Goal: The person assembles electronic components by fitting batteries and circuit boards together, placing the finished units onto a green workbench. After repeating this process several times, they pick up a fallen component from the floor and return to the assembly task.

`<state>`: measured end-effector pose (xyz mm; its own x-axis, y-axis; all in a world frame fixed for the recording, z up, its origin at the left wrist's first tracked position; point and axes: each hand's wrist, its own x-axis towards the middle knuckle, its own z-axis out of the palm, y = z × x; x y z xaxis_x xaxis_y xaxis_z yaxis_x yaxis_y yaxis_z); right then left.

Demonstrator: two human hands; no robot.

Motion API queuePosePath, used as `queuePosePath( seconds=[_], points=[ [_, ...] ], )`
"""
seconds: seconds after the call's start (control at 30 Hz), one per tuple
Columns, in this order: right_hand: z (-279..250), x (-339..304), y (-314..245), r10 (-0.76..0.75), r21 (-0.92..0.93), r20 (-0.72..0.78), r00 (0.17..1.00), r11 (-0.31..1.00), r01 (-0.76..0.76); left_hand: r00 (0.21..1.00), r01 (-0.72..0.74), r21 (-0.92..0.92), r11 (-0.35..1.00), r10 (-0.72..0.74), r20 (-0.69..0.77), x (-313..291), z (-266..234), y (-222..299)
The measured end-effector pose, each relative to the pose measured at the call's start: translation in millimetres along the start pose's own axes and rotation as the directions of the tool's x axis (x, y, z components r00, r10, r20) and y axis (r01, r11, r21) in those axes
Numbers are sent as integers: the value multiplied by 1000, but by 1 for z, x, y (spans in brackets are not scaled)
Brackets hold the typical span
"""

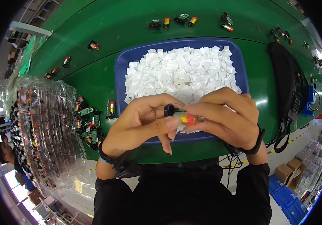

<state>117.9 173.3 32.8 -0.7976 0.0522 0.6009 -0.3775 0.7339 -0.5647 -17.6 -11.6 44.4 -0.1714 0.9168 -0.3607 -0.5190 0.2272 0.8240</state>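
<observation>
Above the near side of a blue tray (120,77), both hands hold one small battery assembly. It has a red-and-yellow cylindrical cell (189,119) and a black round part (168,110) at its left end, with a thin wire beside it. My left hand (138,125) is closed on the left part, thumb pressed along the front. Thumb and fingers of my right hand (230,118) pinch the right part, where a small metal tip shows. White square paper pieces (183,67) fill the tray beneath the hands.
Left of the tray lie several loose assemblies with green circuit boards (89,135), beside a stack of clear plastic trays (48,131). More assemblies (166,22) sit along the green table's (131,22) far side. A black bag-like object (286,80) lies at right.
</observation>
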Motion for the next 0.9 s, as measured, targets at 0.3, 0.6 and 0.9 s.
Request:
queuePosePath(
  seconds=[0.3,0.6,0.9],
  points=[
    [7,-16,3,-112,-95,-78,991,990,105,1000,14,-64,998,-14,1,0,2,-7],
    [8,-11,4,-98,-17,12,995,995,98,996,-31,143,989,43,-82,1,7,-2],
    [10,-1,-4,257,-11,35,966,967,-256,884,237,828,508,241,-401,88,-131,93]
  ],
)
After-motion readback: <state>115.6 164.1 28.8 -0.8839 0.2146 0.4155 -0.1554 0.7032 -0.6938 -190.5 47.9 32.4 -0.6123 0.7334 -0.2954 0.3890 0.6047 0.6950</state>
